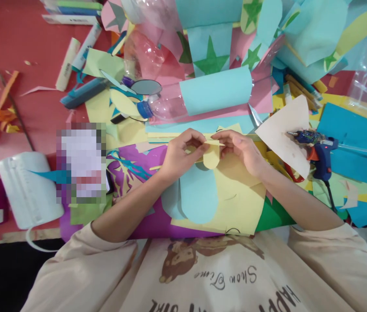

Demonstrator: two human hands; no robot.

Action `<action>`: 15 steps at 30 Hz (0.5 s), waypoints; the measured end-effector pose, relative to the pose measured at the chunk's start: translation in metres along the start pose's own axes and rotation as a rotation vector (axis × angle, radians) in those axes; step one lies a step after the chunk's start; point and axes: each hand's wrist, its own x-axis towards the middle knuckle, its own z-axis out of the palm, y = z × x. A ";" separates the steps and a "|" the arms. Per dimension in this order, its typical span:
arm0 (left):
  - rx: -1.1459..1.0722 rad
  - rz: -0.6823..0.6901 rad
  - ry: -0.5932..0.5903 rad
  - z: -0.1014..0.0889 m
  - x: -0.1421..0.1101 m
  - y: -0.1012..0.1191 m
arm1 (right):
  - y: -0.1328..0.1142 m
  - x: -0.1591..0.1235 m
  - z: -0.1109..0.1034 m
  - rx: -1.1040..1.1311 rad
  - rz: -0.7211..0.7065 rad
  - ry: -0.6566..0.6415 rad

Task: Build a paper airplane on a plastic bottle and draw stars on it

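A small yellow paper piece [211, 159] with a rounded lower end is held up between both hands, its upper edge bent over. My left hand [183, 151] pinches it from the left with thumb and fingers. From the right, my right hand [244, 149] grips the bent edge with curled fingers, some of them hidden behind the paper. Just below lie rounded light blue paper cutouts [199, 197] on a larger pale yellow sheet [242, 203]. Beyond the hands, a clear plastic bottle [167, 102] wrapped in a light blue paper band [217, 92] rests on its side.
At right, a blue glue gun [323, 151] lies by a pale paper cone [287, 134], its cable trailing down. Scissors [255, 117] are partly covered by the cone. At left are a white case [30, 188], a blurred-out phone [82, 162] and markers [68, 65]. Star-decorated paper [210, 58] stands at the back.
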 end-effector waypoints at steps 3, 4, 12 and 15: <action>0.035 -0.003 0.012 0.001 -0.001 0.000 | -0.001 0.001 0.001 -0.018 0.001 0.027; 0.051 -0.001 0.006 0.002 -0.001 0.000 | -0.001 0.001 0.003 -0.043 0.000 0.043; 0.432 0.581 0.038 -0.002 -0.011 -0.001 | -0.001 0.004 0.002 -0.076 -0.068 0.219; 0.558 0.920 -0.201 0.000 -0.014 0.005 | -0.004 0.005 0.000 -0.047 -0.027 0.279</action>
